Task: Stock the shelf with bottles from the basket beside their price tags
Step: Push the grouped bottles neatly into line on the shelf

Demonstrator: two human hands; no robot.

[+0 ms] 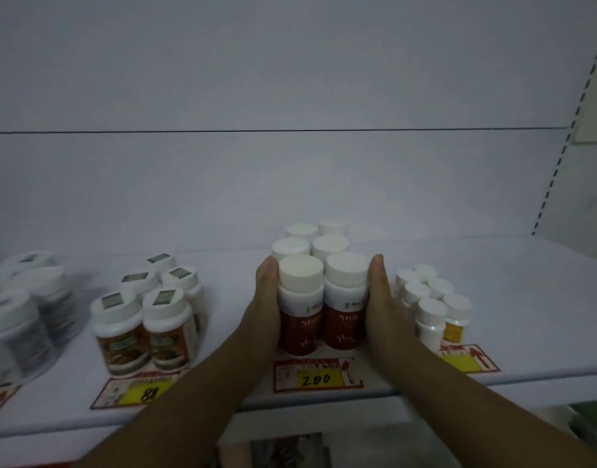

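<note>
Pressing flat, open palms against a cluster of red bottles [320, 319] near the shelf's [492, 332] front edge, the left hand [265, 309] and right hand [383, 309] square the group behind the "200" price tag [319, 374]. Even pressure should keep the rows straight and upright. The basket is out of view; labels are too blurred to read.

6 red btls [319, 319], 5 brown [145, 332], 2 hands [266, 309].
</note>
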